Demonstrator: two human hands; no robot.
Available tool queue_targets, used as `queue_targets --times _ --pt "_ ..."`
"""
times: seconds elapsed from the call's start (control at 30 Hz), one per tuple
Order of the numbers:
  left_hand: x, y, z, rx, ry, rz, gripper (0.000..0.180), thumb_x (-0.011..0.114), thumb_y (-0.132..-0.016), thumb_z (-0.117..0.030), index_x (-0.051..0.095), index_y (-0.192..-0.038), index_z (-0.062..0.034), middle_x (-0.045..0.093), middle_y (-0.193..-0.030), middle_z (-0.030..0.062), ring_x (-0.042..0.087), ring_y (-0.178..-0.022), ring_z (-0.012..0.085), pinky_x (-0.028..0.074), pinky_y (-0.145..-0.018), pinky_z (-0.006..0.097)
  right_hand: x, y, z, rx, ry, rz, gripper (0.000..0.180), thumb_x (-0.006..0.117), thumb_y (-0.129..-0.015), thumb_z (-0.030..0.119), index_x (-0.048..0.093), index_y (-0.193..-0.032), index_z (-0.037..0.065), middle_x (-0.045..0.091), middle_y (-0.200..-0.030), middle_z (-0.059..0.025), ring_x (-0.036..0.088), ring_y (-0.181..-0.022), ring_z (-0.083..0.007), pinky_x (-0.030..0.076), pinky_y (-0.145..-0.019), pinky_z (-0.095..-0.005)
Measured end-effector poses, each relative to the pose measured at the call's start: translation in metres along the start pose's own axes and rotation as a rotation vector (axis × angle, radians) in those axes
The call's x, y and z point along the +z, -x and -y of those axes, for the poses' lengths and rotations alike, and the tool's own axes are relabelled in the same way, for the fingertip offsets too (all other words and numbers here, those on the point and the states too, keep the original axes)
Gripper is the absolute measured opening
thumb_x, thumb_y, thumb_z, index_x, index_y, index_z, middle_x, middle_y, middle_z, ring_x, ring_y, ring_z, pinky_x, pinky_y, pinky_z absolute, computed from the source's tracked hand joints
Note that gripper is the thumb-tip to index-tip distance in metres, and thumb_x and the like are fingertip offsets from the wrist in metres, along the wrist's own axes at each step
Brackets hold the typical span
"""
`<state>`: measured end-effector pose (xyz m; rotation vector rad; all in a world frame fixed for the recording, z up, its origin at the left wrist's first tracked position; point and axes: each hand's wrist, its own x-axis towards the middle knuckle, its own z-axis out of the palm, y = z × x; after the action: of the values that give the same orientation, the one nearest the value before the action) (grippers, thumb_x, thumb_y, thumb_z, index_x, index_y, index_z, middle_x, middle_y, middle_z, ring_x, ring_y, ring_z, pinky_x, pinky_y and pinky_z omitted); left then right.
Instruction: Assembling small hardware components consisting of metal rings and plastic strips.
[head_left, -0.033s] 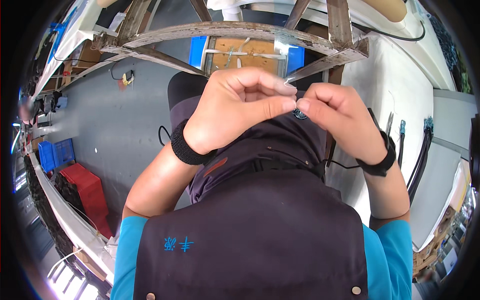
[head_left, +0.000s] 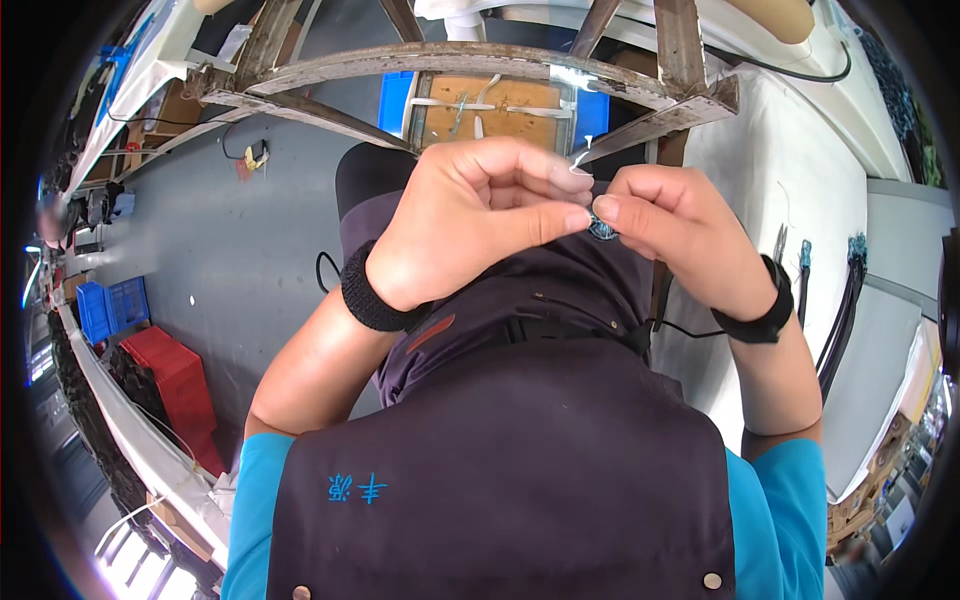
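Note:
In front of my lap, my left hand [head_left: 490, 205] and my right hand [head_left: 665, 212] meet at the fingertips, each closed in a pinch of thumb and fingers. A thin white thread [head_left: 581, 156] curls up from the left fingertips. Just under the right thumb tip shows a small rounded piece in teal and dark colours [head_left: 602, 229]; its kind is too small to tell. The fingers hide most of it.
A worn metal frame [head_left: 450, 62] stands ahead, with a wooden board [head_left: 490, 115] beyond it. A white-covered bench [head_left: 720, 165] at right bears metal tweezers [head_left: 779, 243] and black cords with teal ends [head_left: 838, 325]. Red crates [head_left: 178, 385] and a blue crate [head_left: 112, 308] stand left.
More white thread now rises above the left fingertips. My right hand has shifted slightly, its wrist tilting, and more of the teal piece shows. The left hand has barely moved.

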<state>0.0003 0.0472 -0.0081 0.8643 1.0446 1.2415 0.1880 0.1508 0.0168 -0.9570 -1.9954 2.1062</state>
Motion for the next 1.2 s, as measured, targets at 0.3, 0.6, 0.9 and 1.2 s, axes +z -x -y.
queue_targets --times 0.3,0.6,0.9,1.2 --pt "0.000 0.009 0.013 0.032 -0.037 0.050 0.033 0.067 -0.078 0.009 0.057 -0.109 0.0046 0.063 -0.108 0.0131 0.063 -0.098 0.0181 0.054 -0.085 0.030 -0.009 -0.008 -0.003 0.317 -0.273 0.169 0.024 0.057 -0.091 0.026 0.057 -0.078 0.006 0.044 -0.058 0.0052 0.028 -0.048 -0.0007 0.018 -0.042 -0.0192" --pt "0.007 0.006 0.021 -0.027 -0.047 -0.231 0.014 0.068 -0.085 -0.010 0.065 -0.089 0.0026 0.066 -0.080 0.0053 0.063 -0.071 0.0091 0.052 -0.065 0.021 0.028 0.015 -0.025 -0.382 0.198 -0.304 0.026 0.063 -0.088 0.015 0.056 -0.108 0.000 0.062 -0.087 -0.0087 0.058 -0.069 -0.0097 0.045 -0.057 -0.0208" --pt "0.008 0.012 0.015 -0.214 0.153 -0.152 0.015 0.065 -0.088 -0.013 0.063 -0.096 -0.0008 0.066 -0.087 0.0068 0.064 -0.074 0.0121 0.052 -0.066 0.022 0.030 0.008 -0.039 -0.865 0.718 -0.495 0.033 0.074 -0.071 0.003 0.060 -0.101 0.003 0.063 -0.092 -0.0121 0.063 -0.075 -0.0273 0.052 -0.062 -0.0317" --pt "0.004 0.018 0.028 0.095 0.188 -0.034 0.036 0.064 -0.081 0.006 0.058 -0.116 0.0008 0.065 -0.106 0.0143 0.063 -0.098 0.0182 0.053 -0.084 0.029 0.015 0.006 -0.015 -0.588 0.467 -0.243 0.025 0.074 -0.075 0.010 0.062 -0.095 0.003 0.066 -0.086 -0.0089 0.062 -0.073 -0.0242 0.049 -0.063 -0.0289"
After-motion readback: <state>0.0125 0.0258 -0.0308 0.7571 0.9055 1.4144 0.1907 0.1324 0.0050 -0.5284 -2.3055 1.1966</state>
